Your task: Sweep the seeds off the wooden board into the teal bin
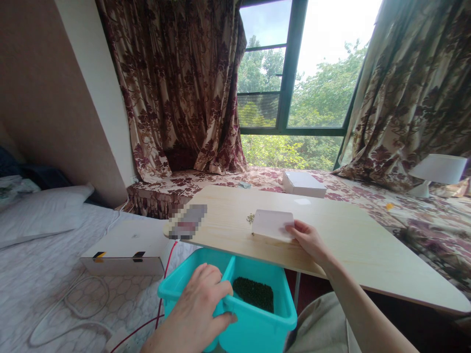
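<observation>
A two-compartment turquoise bin (257, 326) is in front of me, below the table's near edge. My left hand (206, 299) is closed on the near end of its divider. Dark green granules (253, 293) cover the floor of the right compartment; my hand hides part of the left one. On the wooden tabletop, my right hand (303, 235) pinches the right edge of a flat white rectangular card (271, 223). Just left of the card lies a small scatter of greenish bits (250, 218). What those bits are is too small to tell.
A blurred-out phone-like object (189, 221) with a red cable lies at the left end of the tabletop (349, 240). A white box (125, 245) sits on the bed at left, near white cables. Another white box (304, 184) and a lamp (437, 171) stand on the window ledge.
</observation>
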The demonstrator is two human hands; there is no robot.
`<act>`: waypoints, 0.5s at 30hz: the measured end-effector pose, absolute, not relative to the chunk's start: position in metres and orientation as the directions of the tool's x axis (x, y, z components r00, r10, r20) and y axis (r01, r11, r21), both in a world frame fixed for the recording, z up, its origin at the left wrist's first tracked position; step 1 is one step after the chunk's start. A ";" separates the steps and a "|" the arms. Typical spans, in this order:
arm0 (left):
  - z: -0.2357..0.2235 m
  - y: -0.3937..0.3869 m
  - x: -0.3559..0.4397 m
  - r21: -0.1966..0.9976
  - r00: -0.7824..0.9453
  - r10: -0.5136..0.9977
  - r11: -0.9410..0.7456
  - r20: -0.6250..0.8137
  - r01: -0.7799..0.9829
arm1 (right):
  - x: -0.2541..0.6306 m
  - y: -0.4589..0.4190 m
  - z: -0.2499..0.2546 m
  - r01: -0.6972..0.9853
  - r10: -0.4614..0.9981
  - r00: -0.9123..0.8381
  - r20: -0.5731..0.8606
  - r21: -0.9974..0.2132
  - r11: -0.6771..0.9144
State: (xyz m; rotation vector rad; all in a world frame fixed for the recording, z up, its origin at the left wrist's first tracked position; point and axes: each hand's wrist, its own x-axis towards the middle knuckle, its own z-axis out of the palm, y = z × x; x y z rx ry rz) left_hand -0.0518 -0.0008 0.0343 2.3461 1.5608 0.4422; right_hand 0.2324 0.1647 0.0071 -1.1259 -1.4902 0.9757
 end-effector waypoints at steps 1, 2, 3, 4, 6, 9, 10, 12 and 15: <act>0.035 -0.001 -0.052 0.401 0.367 0.925 -0.373 0.095 0.837 | 0.233 0.164 0.008 0.167 0.969 -0.088 0.233 -0.955 0.245; 0.036 -0.002 -0.051 0.401 0.366 0.926 -0.372 0.095 0.837 | 0.232 0.164 0.009 0.157 0.968 -0.094 0.233 -0.957 0.246; 0.036 -0.002 -0.051 0.400 0.365 0.926 -0.371 0.094 0.838 | 0.232 0.163 0.010 0.147 0.968 -0.098 0.233 -0.958 0.245; 0.037 -0.002 -0.051 0.398 0.362 0.928 -0.367 0.092 0.841 | 0.232 0.163 0.011 0.136 0.968 -0.099 0.231 -0.960 0.243; 0.038 -0.001 -0.051 0.393 0.358 0.930 -0.360 0.082 0.846 | 0.230 0.163 0.012 0.121 0.969 -0.095 0.227 -0.964 0.237; 0.040 0.001 -0.050 0.389 0.356 0.932 -0.355 0.071 0.850 | 0.227 0.163 0.012 0.109 0.970 -0.092 0.225 -0.966 0.234; 0.041 0.001 -0.050 0.389 0.357 0.931 -0.356 0.073 0.850 | 0.226 0.164 0.011 0.106 0.970 -0.092 0.225 -0.966 0.234; 0.042 0.000 -0.049 0.387 0.355 0.931 -0.358 0.080 0.850 | 0.224 0.164 0.010 0.105 0.970 -0.094 0.223 -0.967 0.232; 0.042 -0.002 -0.049 0.388 0.355 0.931 -0.357 0.080 0.850 | 0.224 0.164 0.009 0.120 0.970 -0.101 0.223 -0.965 0.234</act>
